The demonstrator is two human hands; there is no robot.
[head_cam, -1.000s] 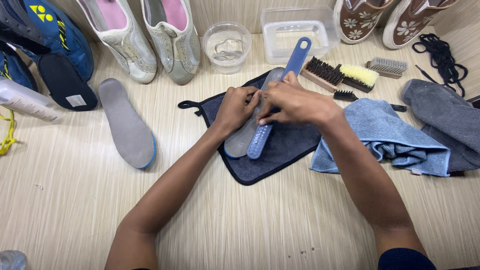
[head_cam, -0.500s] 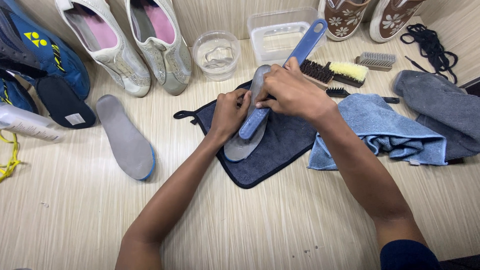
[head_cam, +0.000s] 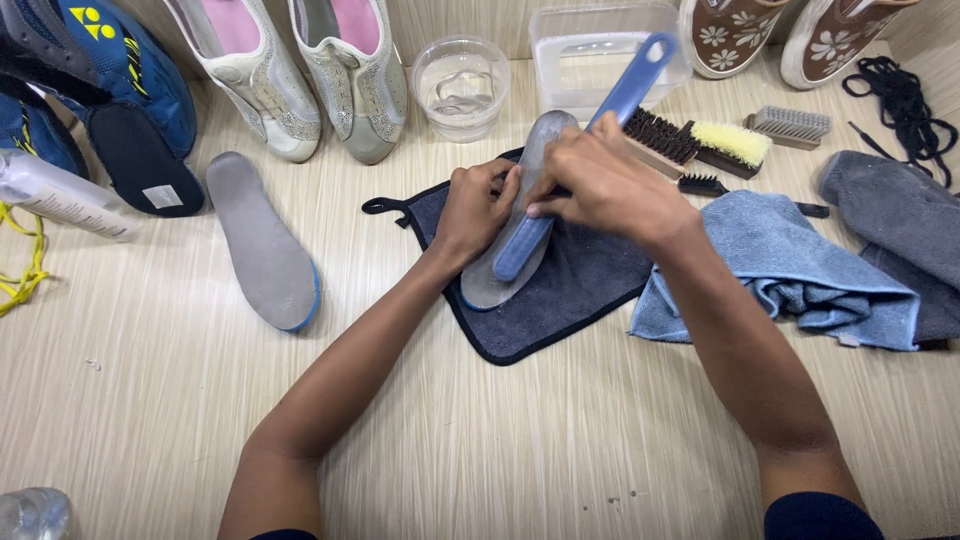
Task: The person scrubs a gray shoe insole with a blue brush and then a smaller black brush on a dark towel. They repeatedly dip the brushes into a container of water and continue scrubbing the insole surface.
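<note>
Right hand (head_cam: 600, 190): fingers closed around the blue long-handled brush (head_cam: 575, 160), centre of the frame.
Left hand (head_cam: 475, 208): fingers curled, pinning the insole's edge.
Grey insole (head_cam: 500, 270): lying on the dark cloth (head_cam: 560, 290), under the brush, just above mid-frame.
Second insole (head_cam: 262, 240): left of centre, well apart.
Blue towel (head_cam: 790, 265): right, touching the cloth.

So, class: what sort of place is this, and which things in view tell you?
Probably a shoe-cleaning workstation. Several brushes lie by a bowl of water, pairs of shoes line the tabletop, and the right hand works a blue brush over an insole.
</note>
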